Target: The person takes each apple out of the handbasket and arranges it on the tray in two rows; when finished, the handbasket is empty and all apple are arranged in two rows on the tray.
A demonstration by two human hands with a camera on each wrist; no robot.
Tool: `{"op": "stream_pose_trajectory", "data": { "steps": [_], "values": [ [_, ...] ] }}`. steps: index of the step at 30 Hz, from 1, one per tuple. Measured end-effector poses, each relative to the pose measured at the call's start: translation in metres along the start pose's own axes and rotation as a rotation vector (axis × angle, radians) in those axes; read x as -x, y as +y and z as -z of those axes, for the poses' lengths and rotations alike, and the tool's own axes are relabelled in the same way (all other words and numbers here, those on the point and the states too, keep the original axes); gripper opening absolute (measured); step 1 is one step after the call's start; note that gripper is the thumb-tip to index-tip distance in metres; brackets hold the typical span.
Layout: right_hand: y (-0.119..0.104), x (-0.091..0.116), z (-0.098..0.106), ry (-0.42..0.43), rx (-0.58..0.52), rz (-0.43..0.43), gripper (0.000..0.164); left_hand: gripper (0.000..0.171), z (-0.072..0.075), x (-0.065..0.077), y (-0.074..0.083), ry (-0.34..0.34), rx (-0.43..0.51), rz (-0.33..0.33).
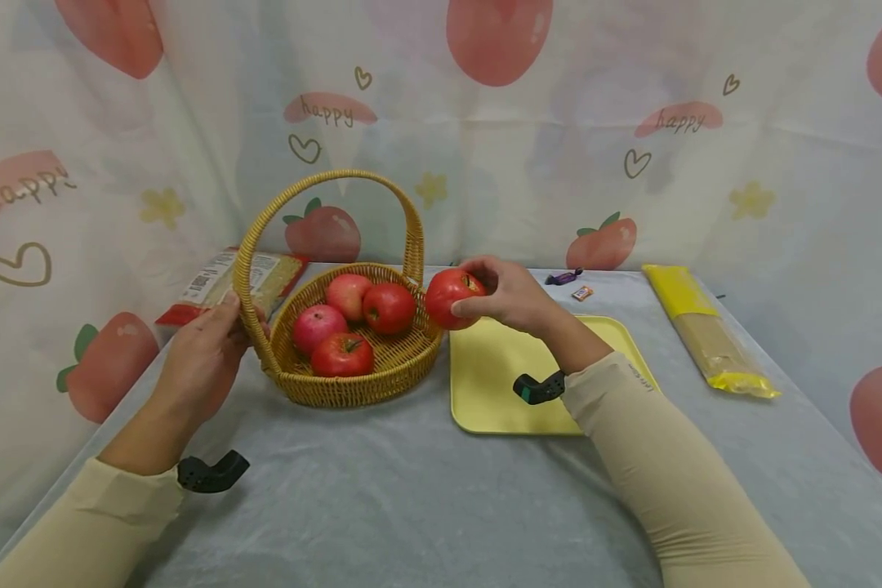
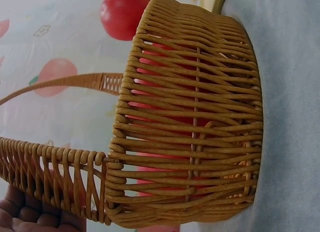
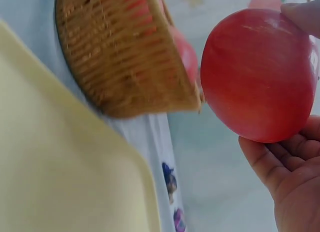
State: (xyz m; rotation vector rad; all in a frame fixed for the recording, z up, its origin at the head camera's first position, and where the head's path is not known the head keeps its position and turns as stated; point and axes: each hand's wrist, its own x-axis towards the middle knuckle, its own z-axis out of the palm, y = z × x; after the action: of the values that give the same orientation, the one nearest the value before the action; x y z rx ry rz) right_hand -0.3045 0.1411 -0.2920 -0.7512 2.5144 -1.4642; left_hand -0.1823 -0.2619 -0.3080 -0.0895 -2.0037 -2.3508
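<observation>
My right hand (image 1: 510,298) grips a red tomato (image 1: 452,300) in the air, just beyond the right rim of a wicker basket (image 1: 353,394) and above the back left corner of a yellow tray (image 1: 485,392). In the right wrist view the thumb and fingers hold opposite sides of the tomato (image 3: 257,76). My left hand (image 1: 204,351) holds the lower left part of the basket's arched handle (image 1: 244,269). Inside the basket lie a tomato (image 1: 343,355) with a green stem, a pink apple (image 1: 319,328), a paler apple (image 1: 349,296) and a round red fruit (image 1: 389,309).
Behind the basket on the left lies a red-edged packet (image 1: 265,278). A purple-wrapped candy (image 1: 563,278) and a small orange-and-white one (image 1: 582,292) are behind the tray. To the right rests a long yellow packet (image 1: 706,331). A printed curtain (image 1: 529,180) hangs behind the table.
</observation>
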Motion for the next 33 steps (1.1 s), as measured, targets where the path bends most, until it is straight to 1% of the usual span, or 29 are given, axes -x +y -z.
{"op": "stream_pose_trajectory", "data": {
  "steps": [3, 8, 12, 20, 25, 29, 33],
  "values": [
    [0.009, -0.004, 0.006, 0.021, 0.015, -0.032, 0.059, 0.049, 0.001, 0.001, 0.000, 0.001, 0.002, -0.003],
    [0.025, -0.010, 0.011, 0.034, 0.041, -0.061, 0.057, 0.048, 0.002, 0.001, -0.001, -0.002, 0.009, -0.012],
    [0.036, -0.014, 0.010, 0.029, 0.070, -0.093, 0.056, 0.046, 0.003, 0.000, -0.002, -0.006, 0.020, -0.018],
    [0.053, -0.020, 0.006, 0.008, 0.183, -0.199, 0.066, 0.047, 0.001, 0.001, -0.002, 0.007, 0.005, -0.005],
    [0.061, -0.022, 0.005, -0.007, 0.233, -0.211, 0.067, 0.047, -0.001, -0.001, 0.000, 0.011, 0.021, -0.005],
    [0.067, -0.023, 0.003, -0.009, 0.239, -0.213, 0.069, 0.045, -0.001, -0.002, 0.000, 0.002, 0.023, -0.007],
    [0.068, -0.023, 0.002, -0.016, 0.246, -0.217, 0.071, 0.043, 0.001, -0.001, 0.000, -0.008, 0.029, -0.001]
  ]
}}
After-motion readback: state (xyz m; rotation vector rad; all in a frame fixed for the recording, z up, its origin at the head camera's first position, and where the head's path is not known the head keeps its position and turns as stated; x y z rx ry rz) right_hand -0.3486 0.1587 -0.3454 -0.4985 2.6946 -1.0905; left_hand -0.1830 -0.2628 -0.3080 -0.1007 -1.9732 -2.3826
